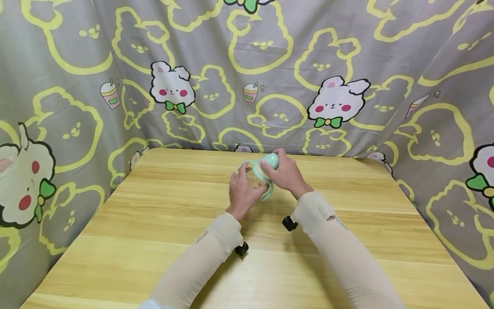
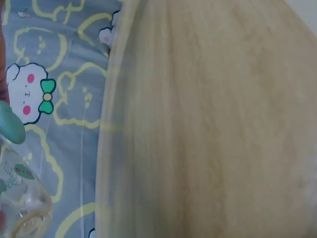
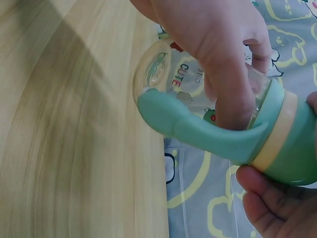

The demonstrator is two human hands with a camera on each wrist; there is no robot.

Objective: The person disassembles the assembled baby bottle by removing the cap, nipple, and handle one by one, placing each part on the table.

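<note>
Bottle (tilted) gripped between left hand, right hand.

A broad, flat, pale yellow-brown wood-grain surface, its lighter and darker bands running side to side; soft shadows fall across it.

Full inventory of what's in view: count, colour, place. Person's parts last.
Bottle: 1, clear with printed motifs, tilted between the two hands over the table.
Cap: 1, mint green, domed, on the bottle's top end.
Collar ring: 1, cream, next to the cap.
Handles: 2, mint green, either side of the bottle.
Table: 1, light wood, under the arms.
Patterned cloth: count unclear, grey with yellow outlines and white rabbits, behind and both sides.
Black blocks: 2, black, one at each wrist.
Sleeves: 2, beige, forearms.
Left grip: 1, bare, around the bottle.
Right grip: 1, bare, on the cap.
</note>
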